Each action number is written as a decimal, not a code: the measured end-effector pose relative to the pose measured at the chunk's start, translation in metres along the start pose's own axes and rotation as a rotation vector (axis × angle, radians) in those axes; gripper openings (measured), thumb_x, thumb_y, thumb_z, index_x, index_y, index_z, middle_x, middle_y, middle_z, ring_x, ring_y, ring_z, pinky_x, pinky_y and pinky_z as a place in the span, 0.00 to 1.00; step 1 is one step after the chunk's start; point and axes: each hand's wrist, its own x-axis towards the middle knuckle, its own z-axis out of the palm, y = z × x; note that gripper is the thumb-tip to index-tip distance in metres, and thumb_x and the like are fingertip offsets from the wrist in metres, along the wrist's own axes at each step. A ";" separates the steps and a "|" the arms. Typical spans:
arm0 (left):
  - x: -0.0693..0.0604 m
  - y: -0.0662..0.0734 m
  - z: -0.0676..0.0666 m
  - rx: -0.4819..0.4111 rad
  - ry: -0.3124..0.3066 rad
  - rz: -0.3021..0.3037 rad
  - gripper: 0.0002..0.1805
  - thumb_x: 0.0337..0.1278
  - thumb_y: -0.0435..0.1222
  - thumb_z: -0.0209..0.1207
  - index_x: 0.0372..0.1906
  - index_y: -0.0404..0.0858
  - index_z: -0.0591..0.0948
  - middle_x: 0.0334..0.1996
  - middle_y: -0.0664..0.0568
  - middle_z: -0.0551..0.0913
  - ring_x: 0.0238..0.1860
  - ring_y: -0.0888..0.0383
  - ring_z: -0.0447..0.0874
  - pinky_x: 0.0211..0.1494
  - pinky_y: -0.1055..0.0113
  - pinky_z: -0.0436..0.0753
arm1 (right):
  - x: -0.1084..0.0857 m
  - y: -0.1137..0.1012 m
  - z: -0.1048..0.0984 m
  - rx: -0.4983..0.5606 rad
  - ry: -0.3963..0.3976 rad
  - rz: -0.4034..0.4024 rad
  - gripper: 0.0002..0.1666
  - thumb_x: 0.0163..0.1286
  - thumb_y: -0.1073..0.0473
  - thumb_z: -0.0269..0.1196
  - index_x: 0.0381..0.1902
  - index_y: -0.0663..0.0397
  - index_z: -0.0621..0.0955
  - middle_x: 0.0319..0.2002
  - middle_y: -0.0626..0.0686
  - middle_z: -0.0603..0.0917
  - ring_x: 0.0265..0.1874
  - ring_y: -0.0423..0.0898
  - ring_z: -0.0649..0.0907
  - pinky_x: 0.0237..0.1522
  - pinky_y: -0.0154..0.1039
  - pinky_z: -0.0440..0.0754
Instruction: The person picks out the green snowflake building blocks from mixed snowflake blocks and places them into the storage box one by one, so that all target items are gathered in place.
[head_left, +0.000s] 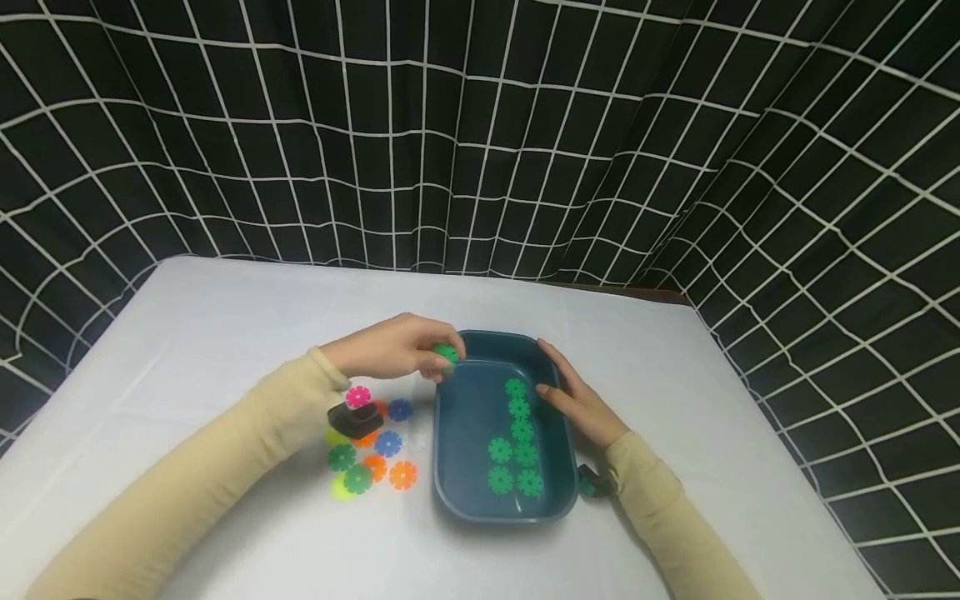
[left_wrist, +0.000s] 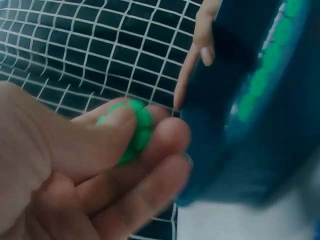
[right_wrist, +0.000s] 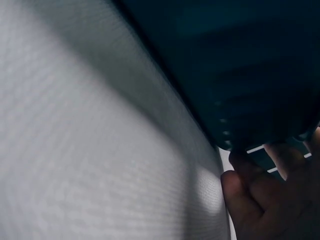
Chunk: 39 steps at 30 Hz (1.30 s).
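Observation:
My left hand point(head_left: 408, 346) pinches a green notched plastic disc point(head_left: 446, 354) between thumb and fingers, at the left rim of a blue-grey tray point(head_left: 468, 425). The left wrist view shows that disc point(left_wrist: 142, 127) under the thumb. Along the right of the tray floor lie several green discs point(head_left: 522, 430), some in a column. My right hand point(head_left: 581, 404) grips the tray's right rim, thumb over the inside. In the right wrist view, the fingers point(right_wrist: 250, 192) are curled by the tray's dark outer wall point(right_wrist: 240, 75).
Left of the tray, loose discs lie on the white tabletop point(head_left: 247, 308): orange point(head_left: 402, 475), blue point(head_left: 388, 443), pink point(head_left: 357, 397), yellow point(head_left: 342, 488) and darker green point(head_left: 358, 478). The left wrist's dark camera point(head_left: 356, 420) hides some. A black grid-patterned curtain point(head_left: 420, 150) hangs behind.

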 end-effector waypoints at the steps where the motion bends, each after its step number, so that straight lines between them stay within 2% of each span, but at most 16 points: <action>1: 0.009 0.003 -0.002 0.010 -0.021 0.013 0.09 0.64 0.32 0.57 0.46 0.42 0.80 0.35 0.51 0.85 0.36 0.53 0.85 0.43 0.64 0.81 | 0.000 0.000 0.001 0.001 0.000 0.000 0.37 0.70 0.43 0.53 0.71 0.13 0.50 0.76 0.41 0.48 0.75 0.54 0.47 0.65 0.70 0.46; 4: 0.034 0.008 -0.009 0.048 -0.060 0.028 0.07 0.62 0.32 0.58 0.44 0.40 0.82 0.33 0.50 0.85 0.34 0.53 0.83 0.40 0.65 0.81 | 0.000 -0.001 0.001 0.002 -0.002 -0.001 0.37 0.70 0.43 0.53 0.71 0.13 0.50 0.76 0.41 0.48 0.75 0.54 0.47 0.65 0.70 0.46; 7: 0.054 0.012 -0.016 0.096 -0.065 0.024 0.07 0.60 0.33 0.60 0.42 0.40 0.84 0.35 0.50 0.84 0.35 0.57 0.81 0.41 0.65 0.81 | 0.000 -0.002 0.002 0.001 -0.002 0.004 0.36 0.70 0.42 0.53 0.70 0.11 0.50 0.76 0.41 0.48 0.75 0.55 0.47 0.65 0.70 0.47; 10: 0.067 0.015 -0.017 0.144 -0.054 0.023 0.07 0.59 0.34 0.62 0.41 0.41 0.86 0.38 0.52 0.84 0.39 0.59 0.80 0.45 0.66 0.80 | 0.000 -0.001 0.001 0.003 -0.003 0.002 0.37 0.70 0.42 0.53 0.70 0.11 0.50 0.76 0.41 0.48 0.75 0.55 0.48 0.65 0.70 0.47; 13: 0.076 0.017 -0.012 0.157 -0.046 0.016 0.08 0.59 0.35 0.62 0.42 0.42 0.86 0.37 0.54 0.84 0.37 0.59 0.79 0.43 0.66 0.79 | 0.000 0.000 0.000 0.000 -0.004 0.000 0.37 0.71 0.43 0.52 0.71 0.12 0.49 0.76 0.42 0.48 0.75 0.56 0.48 0.65 0.70 0.47; 16: 0.082 0.018 0.001 0.167 -0.078 0.003 0.09 0.60 0.35 0.61 0.44 0.41 0.85 0.33 0.54 0.84 0.33 0.60 0.78 0.40 0.68 0.79 | 0.000 0.002 -0.001 -0.006 -0.010 0.009 0.37 0.71 0.42 0.52 0.71 0.11 0.48 0.76 0.42 0.47 0.75 0.56 0.49 0.65 0.70 0.48; 20: 0.086 0.021 0.025 0.172 -0.183 -0.052 0.09 0.57 0.31 0.62 0.43 0.37 0.83 0.31 0.52 0.85 0.29 0.60 0.80 0.37 0.69 0.80 | -0.001 0.002 -0.001 -0.010 -0.019 0.018 0.36 0.71 0.41 0.51 0.70 0.09 0.47 0.76 0.41 0.46 0.75 0.56 0.48 0.65 0.70 0.49; 23: 0.089 0.022 0.041 0.131 -0.261 -0.098 0.09 0.55 0.28 0.63 0.42 0.33 0.82 0.29 0.49 0.85 0.27 0.58 0.81 0.34 0.68 0.82 | -0.001 0.002 -0.001 -0.017 -0.012 0.016 0.37 0.71 0.41 0.51 0.71 0.11 0.47 0.76 0.40 0.46 0.75 0.55 0.49 0.66 0.69 0.50; 26: 0.091 0.020 0.053 0.137 -0.312 -0.106 0.08 0.53 0.28 0.64 0.40 0.33 0.81 0.26 0.50 0.84 0.27 0.57 0.82 0.33 0.66 0.83 | -0.002 0.002 -0.001 -0.022 -0.010 0.005 0.37 0.71 0.41 0.51 0.71 0.13 0.47 0.76 0.40 0.46 0.75 0.55 0.48 0.66 0.69 0.50; 34: 0.094 0.009 0.071 0.218 -0.350 -0.098 0.02 0.53 0.31 0.64 0.32 0.39 0.83 0.23 0.57 0.78 0.23 0.63 0.75 0.28 0.70 0.78 | -0.001 0.003 0.000 -0.012 -0.018 -0.022 0.37 0.72 0.43 0.51 0.71 0.11 0.48 0.76 0.40 0.46 0.75 0.54 0.48 0.66 0.69 0.49; 39: 0.094 0.008 0.078 0.255 -0.356 -0.070 0.03 0.51 0.33 0.66 0.31 0.39 0.85 0.23 0.60 0.79 0.26 0.65 0.73 0.33 0.73 0.74 | -0.001 0.002 0.000 -0.001 -0.022 -0.029 0.36 0.72 0.42 0.51 0.71 0.11 0.47 0.76 0.40 0.46 0.75 0.54 0.48 0.66 0.69 0.48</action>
